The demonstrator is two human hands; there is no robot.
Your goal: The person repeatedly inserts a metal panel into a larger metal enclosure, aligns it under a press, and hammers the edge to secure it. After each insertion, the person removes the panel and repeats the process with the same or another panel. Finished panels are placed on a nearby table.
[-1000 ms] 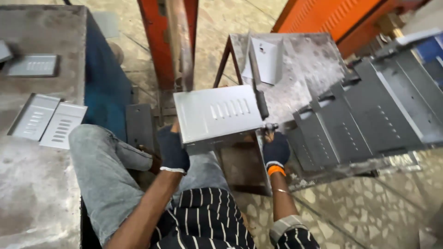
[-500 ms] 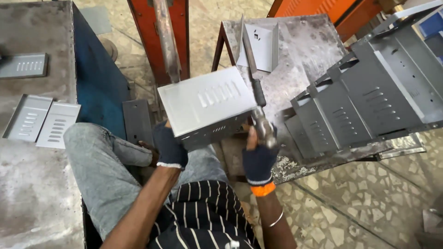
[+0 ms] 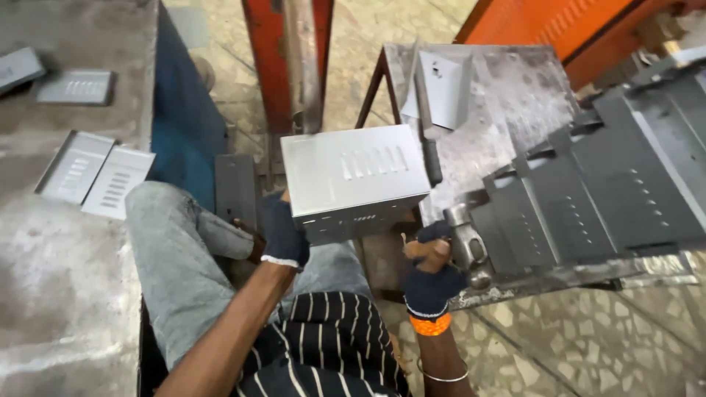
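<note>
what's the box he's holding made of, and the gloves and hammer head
Box: looks like thin sheet metal, bare matte grey, with punched vent slots and folded edges. Gloves on the left hand and right hand: dark knitted fabric, it seems, with pale and orange cuffs. Hammer head: likely steel, dull and worn.

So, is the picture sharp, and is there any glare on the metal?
Head view: mostly sharp; the grey metal box under the left hand shines pale on top; the hammer by the right hand looks slightly soft; the far right edge is blurred.
</note>
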